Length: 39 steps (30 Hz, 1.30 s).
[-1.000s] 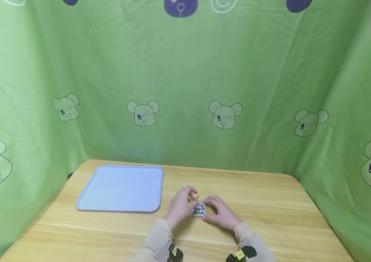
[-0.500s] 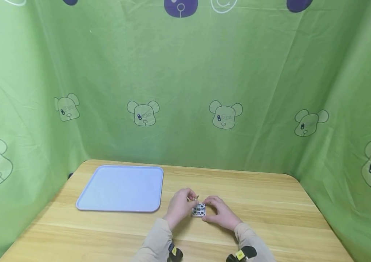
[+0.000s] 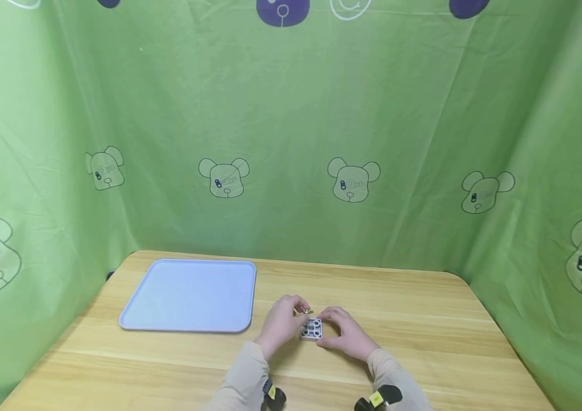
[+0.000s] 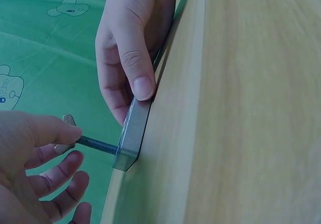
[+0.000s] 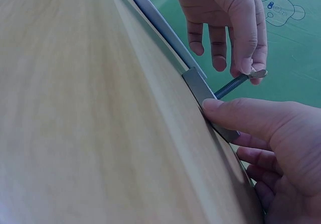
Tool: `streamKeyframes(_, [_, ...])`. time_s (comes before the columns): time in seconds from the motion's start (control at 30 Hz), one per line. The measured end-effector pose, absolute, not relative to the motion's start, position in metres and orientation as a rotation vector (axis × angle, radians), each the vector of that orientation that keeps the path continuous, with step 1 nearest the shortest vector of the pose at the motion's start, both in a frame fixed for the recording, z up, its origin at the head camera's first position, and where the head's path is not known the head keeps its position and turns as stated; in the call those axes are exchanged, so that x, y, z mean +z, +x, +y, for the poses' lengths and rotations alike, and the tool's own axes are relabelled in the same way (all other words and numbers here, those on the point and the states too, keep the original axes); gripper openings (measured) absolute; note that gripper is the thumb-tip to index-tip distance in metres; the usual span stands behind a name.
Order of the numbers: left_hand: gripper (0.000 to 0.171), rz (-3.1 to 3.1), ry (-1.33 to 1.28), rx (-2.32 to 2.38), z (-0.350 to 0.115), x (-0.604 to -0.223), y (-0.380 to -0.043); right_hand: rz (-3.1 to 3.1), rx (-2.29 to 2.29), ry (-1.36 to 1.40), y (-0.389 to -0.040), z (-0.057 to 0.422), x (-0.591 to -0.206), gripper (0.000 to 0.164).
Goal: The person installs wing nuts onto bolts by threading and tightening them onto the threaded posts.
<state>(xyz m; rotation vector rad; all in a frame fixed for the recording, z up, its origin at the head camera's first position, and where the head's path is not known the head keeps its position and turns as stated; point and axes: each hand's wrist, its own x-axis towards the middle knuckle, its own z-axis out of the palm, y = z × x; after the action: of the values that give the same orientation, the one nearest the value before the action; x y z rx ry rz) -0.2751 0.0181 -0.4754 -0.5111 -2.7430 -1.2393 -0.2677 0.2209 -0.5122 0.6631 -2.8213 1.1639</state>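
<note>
A small square metal block (image 3: 312, 335) lies flat on the table, its top face marked with several round holes. Out of it stands a wing bolt (image 4: 98, 144) with a threaded shank, its lower end inside the block. My left hand (image 3: 281, 324) pinches the bolt's winged head between thumb and forefinger, the other fingers loosely bent. On the opposite side, my right hand (image 3: 348, 335) grips the block's edges, thumb on the near side and fingers on the far side. A long stretch of thread shows between block and head in the right wrist view.
A pale blue tray (image 3: 188, 326) lies to the left on the wooden table (image 3: 424, 319). Green curtains (image 3: 291, 114) printed with bear heads surround the table at the back and both sides. A wrist camera (image 3: 379, 398) is strapped on each sleeve.
The winged head has turned between my left fingers, from standing up in view to lying nearly level. My right hand and the block have stayed in place.
</note>
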Motion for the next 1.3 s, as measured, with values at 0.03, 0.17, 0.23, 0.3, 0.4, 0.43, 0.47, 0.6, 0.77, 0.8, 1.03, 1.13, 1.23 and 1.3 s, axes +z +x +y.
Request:
streamKeyframes(0.03, [0.013,-2.746,-0.517,-1.237,0.018,-0.4753,-0.2749,-2.822,1.162,0.665,-0.2676,0.2209,-0.5119,0.058])
streamKeyframes(0.17, [0.014,-2.757,-0.535,-1.237,0.0178,-0.4756,-0.2749,-2.824,1.159,0.673,-0.2668,0.2209,-0.5107,0.058])
streamKeyframes(0.23, [0.017,-2.76,-0.54,-1.245,0.0174,-0.4756,-0.2753,-2.823,1.161,0.675,-0.2666,0.2209,-0.5106,0.058])
streamKeyframes(0.3, [0.021,-2.762,-0.539,-1.264,0.0166,-0.475,-0.2758,-2.824,1.154,0.673,-0.2666,0.2209,-0.5108,0.058])
streamKeyframes(0.4, [0.027,-2.753,-0.526,-1.301,0.0148,-0.4729,-0.2767,-2.826,1.145,0.668,-0.2673,0.2209,-0.5119,0.058])
streamKeyframes(0.43, [0.029,-2.75,-0.516,-1.313,0.0141,-0.4718,-0.277,-2.827,1.141,0.667,-0.2675,0.2208,-0.5122,0.058])
streamKeyframes(0.47, [0.03,-2.747,-0.506,-1.324,0.0136,-0.4706,-0.2771,-2.827,1.139,0.666,-0.2675,0.2208,-0.5124,0.058])
streamKeyframes(0.6, [0.032,-2.731,-0.484,-1.335,0.012,-0.4671,-0.2783,-2.823,1.148,0.664,-0.2677,0.2209,-0.5128,0.058])
streamKeyframes(0.77, [0.03,-2.735,-0.481,-1.36,0.0115,-0.466,-0.278,-2.823,1.147,0.666,-0.2674,0.221,-0.5124,0.058])
streamKeyframes(0.8, [0.03,-2.735,-0.481,-1.374,0.0114,-0.4661,-0.2778,-2.824,1.145,0.666,-0.2673,0.2209,-0.5123,0.058])
streamKeyframes(1.03, [0.032,-2.75,-0.482,-1.405,0.0134,-0.4686,-0.2774,-2.823,1.135,0.673,-0.2676,0.2213,-0.5122,0.059])
streamKeyframes(1.13, [0.034,-2.753,-0.486,-1.401,0.0145,-0.469,-0.2772,-2.814,1.129,0.683,-0.2676,0.2216,-0.5118,0.059])
streamKeyframes(1.23, [0.036,-2.754,-0.492,-1.387,0.0158,-0.4696,-0.2773,-2.81,1.132,0.689,-0.2674,0.2217,-0.5116,0.059])
streamKeyframes(1.3, [0.036,-2.75,-0.493,-1.372,0.017,-0.4701,-0.2774,-2.814,1.127,0.686,-0.2676,0.2217,-0.5118,0.059])
